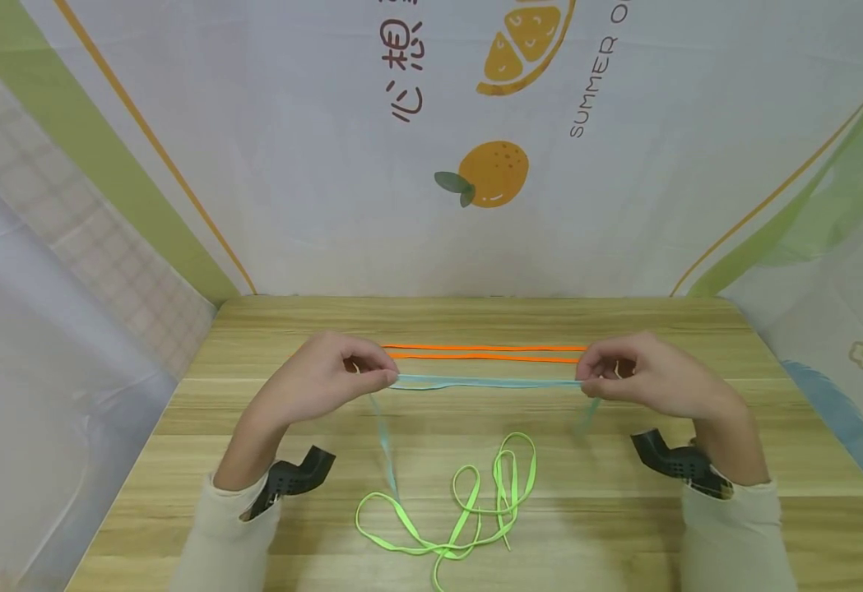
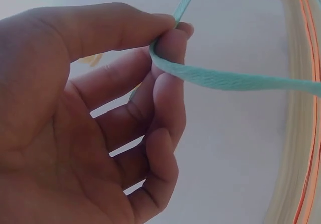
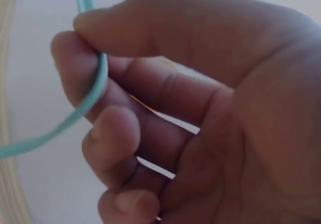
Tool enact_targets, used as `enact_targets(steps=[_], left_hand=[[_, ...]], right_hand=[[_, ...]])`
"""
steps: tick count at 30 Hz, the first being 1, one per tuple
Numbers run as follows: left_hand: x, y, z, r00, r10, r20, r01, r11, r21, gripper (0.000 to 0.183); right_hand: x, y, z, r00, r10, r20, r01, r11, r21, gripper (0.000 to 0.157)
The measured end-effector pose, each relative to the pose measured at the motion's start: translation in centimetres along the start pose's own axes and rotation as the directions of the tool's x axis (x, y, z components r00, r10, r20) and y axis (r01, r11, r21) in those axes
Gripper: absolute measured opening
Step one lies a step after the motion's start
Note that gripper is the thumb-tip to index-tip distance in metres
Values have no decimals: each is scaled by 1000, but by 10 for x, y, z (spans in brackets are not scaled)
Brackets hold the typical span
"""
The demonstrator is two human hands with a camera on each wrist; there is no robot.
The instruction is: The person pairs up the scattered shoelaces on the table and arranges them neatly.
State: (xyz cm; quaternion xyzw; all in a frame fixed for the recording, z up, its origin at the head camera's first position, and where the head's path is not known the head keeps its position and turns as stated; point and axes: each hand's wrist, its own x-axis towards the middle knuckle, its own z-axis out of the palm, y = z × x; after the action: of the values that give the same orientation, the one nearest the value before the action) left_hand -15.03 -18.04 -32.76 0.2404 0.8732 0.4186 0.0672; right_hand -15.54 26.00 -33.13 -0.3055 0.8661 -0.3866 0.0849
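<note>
A light blue shoelace point(image 1: 490, 382) stretches nearly level between my two hands above the table. My left hand point(image 1: 335, 374) pinches it between thumb and fingertips, and a loose length hangs below. At the other end, my right hand point(image 1: 634, 374) pinches it the same way, with a shorter, blurred tail beneath. Both wrist views show the lace point(image 2: 225, 81) bending around the curled fingers under the thumb. Just beyond the hands, an orange shoelace point(image 1: 475, 356) lies in two roughly parallel strands, its ends hidden behind the hands. Nearer the front, a lime green shoelace point(image 1: 409, 522) lies in loose loops.
The wooden table point(image 1: 586, 526) carries the laces. A white printed cloth point(image 1: 364, 230) hangs behind its back edge, with more cloth at both sides. Black wrist mounts point(image 1: 301, 473) stick out from the beige sleeves.
</note>
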Motion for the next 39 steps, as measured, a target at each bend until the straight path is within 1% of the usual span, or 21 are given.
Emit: enact_targets(steps=[5, 10, 17, 24, 28, 31, 36, 39], left_hand=[[-3, -5, -8, 999, -34, -8, 34, 999, 7, 9], [-5, -9, -13, 999, -36, -3, 36, 999, 1, 8], [-5, -18, -21, 998, -63, 17, 63, 998, 0, 9], [-7, -29, -29, 993, -111, 38, 111, 994, -6, 9], [-6, -36, -33, 990, -128, 55, 129, 992, -4, 10], [-5, -42, -35, 989, -129, 67, 129, 992, 9, 10], [-6, -52, -39, 988, -139, 73, 138, 990, 15, 13], [-6, -56, -41, 985, -154, 76, 153, 988, 14, 17]], right_hand=[[-6, 4, -6, 1000, 3, -26, -3, 1000, -18, 18], [-10, 10, -12, 999, 2, -43, -3, 1000, -22, 20], [-18, 23, -19, 995, 79, -66, -80, 997, -18, 18], [-26, 41, -27, 992, 111, -55, -112, 994, -14, 16], [-33, 49, -31, 984, 167, -62, -169, 985, -21, 13], [-38, 55, -33, 979, 195, -60, -195, 981, -5, 12], [-43, 65, -36, 976, 213, -50, -211, 977, 42, 10], [-45, 71, -38, 968, 245, -60, -243, 969, 45, 8]])
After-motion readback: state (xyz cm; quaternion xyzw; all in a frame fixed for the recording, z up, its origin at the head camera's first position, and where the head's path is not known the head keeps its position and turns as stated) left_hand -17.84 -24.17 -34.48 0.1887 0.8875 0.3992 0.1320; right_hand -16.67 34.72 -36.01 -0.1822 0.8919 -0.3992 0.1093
